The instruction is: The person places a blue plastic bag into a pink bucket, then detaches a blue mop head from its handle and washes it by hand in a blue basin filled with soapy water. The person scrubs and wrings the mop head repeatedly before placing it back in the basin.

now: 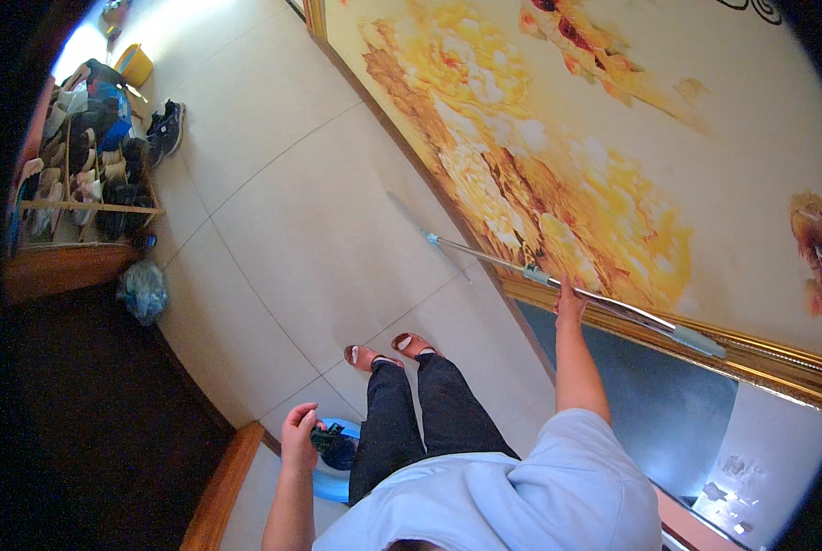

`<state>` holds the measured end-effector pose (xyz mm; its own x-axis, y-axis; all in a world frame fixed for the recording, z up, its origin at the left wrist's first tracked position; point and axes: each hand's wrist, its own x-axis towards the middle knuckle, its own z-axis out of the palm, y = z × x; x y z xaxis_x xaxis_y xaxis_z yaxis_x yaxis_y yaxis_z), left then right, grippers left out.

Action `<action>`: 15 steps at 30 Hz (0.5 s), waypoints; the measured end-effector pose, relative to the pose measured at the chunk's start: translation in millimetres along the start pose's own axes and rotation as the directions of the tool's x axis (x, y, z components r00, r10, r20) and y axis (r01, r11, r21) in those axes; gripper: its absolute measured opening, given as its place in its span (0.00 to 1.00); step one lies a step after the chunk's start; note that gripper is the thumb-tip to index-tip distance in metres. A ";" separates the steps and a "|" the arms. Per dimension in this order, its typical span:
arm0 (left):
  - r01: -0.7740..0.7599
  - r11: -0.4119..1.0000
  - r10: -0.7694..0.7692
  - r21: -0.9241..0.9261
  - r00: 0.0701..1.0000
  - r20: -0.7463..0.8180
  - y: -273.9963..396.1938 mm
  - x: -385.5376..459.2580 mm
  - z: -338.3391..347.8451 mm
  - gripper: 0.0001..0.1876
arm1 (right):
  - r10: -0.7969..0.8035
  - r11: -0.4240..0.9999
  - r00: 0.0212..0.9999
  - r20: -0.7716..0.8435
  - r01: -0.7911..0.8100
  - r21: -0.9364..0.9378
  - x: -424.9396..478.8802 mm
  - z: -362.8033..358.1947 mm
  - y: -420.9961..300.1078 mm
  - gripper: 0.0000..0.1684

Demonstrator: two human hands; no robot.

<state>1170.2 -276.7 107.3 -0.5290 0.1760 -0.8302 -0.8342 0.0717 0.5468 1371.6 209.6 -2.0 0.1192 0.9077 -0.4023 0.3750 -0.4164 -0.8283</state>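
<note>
My right hand (569,302) is closed around the telescopic metal pole (635,313) of a floor tool that looks like a squeegee or flat mop. Its long, thin head (447,263) rests on the tiled floor beside the wall's base, with the pole slanting up to the right. My left hand (299,435) hangs low at my left side, fingers curled, above the edge of a blue basin (328,487). Dark material (337,448) shows in the basin, just by my fingertips. Whether those fingers hold any of it is unclear.
A shoe rack (94,205) full of shoes stands at the left, with dark sneakers (168,127) and a yellow bucket (134,65) beyond. A tied plastic bag (143,292) lies by a dark doorway. The flower-patterned wall (480,158) borders the right, ending in gold trim (783,365).
</note>
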 end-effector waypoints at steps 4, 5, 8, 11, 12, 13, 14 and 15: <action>0.020 1.000 -0.020 0.006 0.999 0.029 3.7 0.9 1.0 0.09 | -0.002 1.000 0.999 -0.055 0.003 0.015 6.4 3.0 -0.3 0.17; 0.013 1.000 -0.013 0.003 1.000 0.025 3.2 -0.5 1.2 0.09 | -0.050 0.999 0.999 0.019 0.050 -0.001 7.9 5.5 -2.3 0.14; 0.005 1.000 -0.006 0.013 0.999 0.032 5.2 0.6 4.3 0.09 | -0.040 0.999 0.998 0.052 0.041 -0.017 13.6 15.8 -12.2 0.12; 0.005 1.000 -0.005 0.015 0.999 0.043 6.2 0.9 7.6 0.09 | -0.026 0.984 1.000 0.014 0.028 -0.174 15.6 21.6 -20.9 0.16; -0.010 1.000 0.010 0.002 0.999 0.047 6.7 1.1 8.4 0.09 | -0.062 0.988 0.997 0.035 0.067 -0.136 15.3 22.6 -22.6 0.17; 0.007 1.000 -0.007 0.016 0.999 0.049 7.1 1.4 9.4 0.09 | -0.062 0.987 0.997 0.054 0.069 -0.142 14.7 22.0 -24.2 0.17; 0.011 1.000 -0.012 0.019 0.999 0.050 7.4 1.4 10.0 0.09 | -0.042 0.987 0.998 0.053 0.049 -0.155 13.2 21.5 -25.1 0.16; 0.009 1.000 -0.010 0.011 0.998 0.061 7.8 1.5 10.6 0.09 | -0.020 0.986 0.998 0.054 0.029 -0.167 11.6 20.3 -25.9 0.16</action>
<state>1164.6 -265.5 111.5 -0.5104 0.2353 -0.8271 -0.8371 0.0842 0.5405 1344.6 229.9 6.9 0.0620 0.9117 -0.4061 0.5263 -0.3756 -0.7629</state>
